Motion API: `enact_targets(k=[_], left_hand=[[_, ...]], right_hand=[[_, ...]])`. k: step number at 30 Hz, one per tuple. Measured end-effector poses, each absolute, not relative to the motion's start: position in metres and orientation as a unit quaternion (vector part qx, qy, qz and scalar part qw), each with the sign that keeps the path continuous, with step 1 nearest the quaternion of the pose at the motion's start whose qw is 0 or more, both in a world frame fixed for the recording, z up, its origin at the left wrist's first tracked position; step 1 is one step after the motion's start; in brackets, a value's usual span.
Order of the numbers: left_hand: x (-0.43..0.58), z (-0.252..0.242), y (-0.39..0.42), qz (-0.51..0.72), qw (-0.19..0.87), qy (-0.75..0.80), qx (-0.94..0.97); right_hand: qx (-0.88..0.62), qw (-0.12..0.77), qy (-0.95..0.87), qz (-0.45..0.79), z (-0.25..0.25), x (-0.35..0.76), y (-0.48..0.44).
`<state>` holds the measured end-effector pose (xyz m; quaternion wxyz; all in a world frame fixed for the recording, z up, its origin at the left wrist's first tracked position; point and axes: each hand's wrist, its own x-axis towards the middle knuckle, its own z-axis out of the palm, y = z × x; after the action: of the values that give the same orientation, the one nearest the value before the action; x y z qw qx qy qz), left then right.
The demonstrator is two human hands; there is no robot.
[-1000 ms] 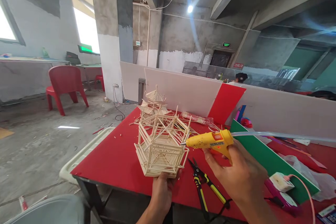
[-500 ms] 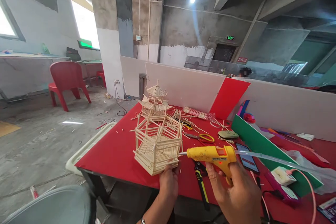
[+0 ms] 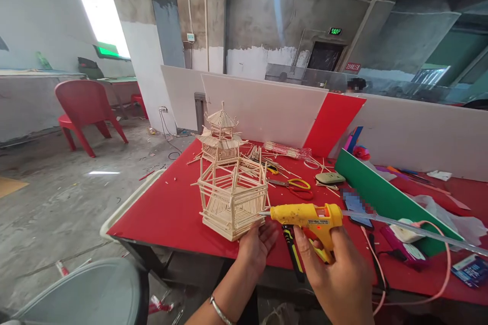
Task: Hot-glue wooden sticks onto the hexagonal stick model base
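Observation:
A six-sided, open-topped frame of thin wooden sticks (image 3: 233, 198) stands near the front edge of the red table. My left hand (image 3: 256, 248) holds it at its lower right edge, palm turned up, some fingers stretched out beside the base. In my right hand (image 3: 337, 269) is a yellow hot glue gun (image 3: 305, 215), gripped by its handle, with a long clear glue stick (image 3: 404, 224) out of its back. The nozzle points left and meets the lower right corner of the frame. Behind stands a tiered stick pagoda (image 3: 221, 134).
Scissors (image 3: 292, 184), loose sticks (image 3: 255, 153) and a black-and-yellow tool (image 3: 293, 254) lie around the frame. Further right are a phone (image 3: 358, 208), a green board (image 3: 381, 195), a power strip (image 3: 404, 249) and a pink cable (image 3: 448, 264). A grey stool (image 3: 87, 289) stands front left.
The frame has shifted right and turned slightly. My left hand has moved right with it, and more of its fingers show. The glue gun keeps its nozzle near the frame's lower right.

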<state>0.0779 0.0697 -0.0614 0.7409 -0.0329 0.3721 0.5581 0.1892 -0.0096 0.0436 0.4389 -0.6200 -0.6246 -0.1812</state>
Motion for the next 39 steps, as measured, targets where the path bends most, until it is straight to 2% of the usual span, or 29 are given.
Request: enact_targets(k=[12, 17, 22, 27, 30, 35, 39], left_hand=[[0.087, -0.059, 0.053, 0.500, 0.804, 0.318, -0.055], [0.063, -0.058, 0.025, 0.396, 0.872, 0.282, 0.066], [-0.006, -0.049, 0.012, 0.317, 0.868, 0.321, 0.209], [-0.089, -0.032, 0.017, 0.333, 0.776, 0.439, 0.309], [-0.123, -0.023, 0.027, 0.401, 0.656, 0.529, 0.360], [-0.132, -0.015, 0.046, 0.500, 0.485, 0.623, 0.355], [-0.117, -0.014, 0.055, 0.517, 0.421, 0.632, 0.396]], right_hand=[[-0.652, 0.393, -0.613, -0.209, 0.064, 0.164, 0.006], [-0.699, 0.366, -0.593, -0.159, 0.063, 0.166, 0.005], [-0.715, 0.386, -0.572, -0.115, 0.070, 0.161, 0.002], [-0.726, 0.431, -0.532, -0.064, 0.079, 0.151, 0.008], [-0.720, 0.454, -0.525, -0.013, 0.076, 0.154, 0.013], [-0.680, 0.478, -0.554, 0.051, 0.063, 0.173, 0.021], [-0.647, 0.495, -0.576, 0.070, 0.050, 0.190, 0.025]])
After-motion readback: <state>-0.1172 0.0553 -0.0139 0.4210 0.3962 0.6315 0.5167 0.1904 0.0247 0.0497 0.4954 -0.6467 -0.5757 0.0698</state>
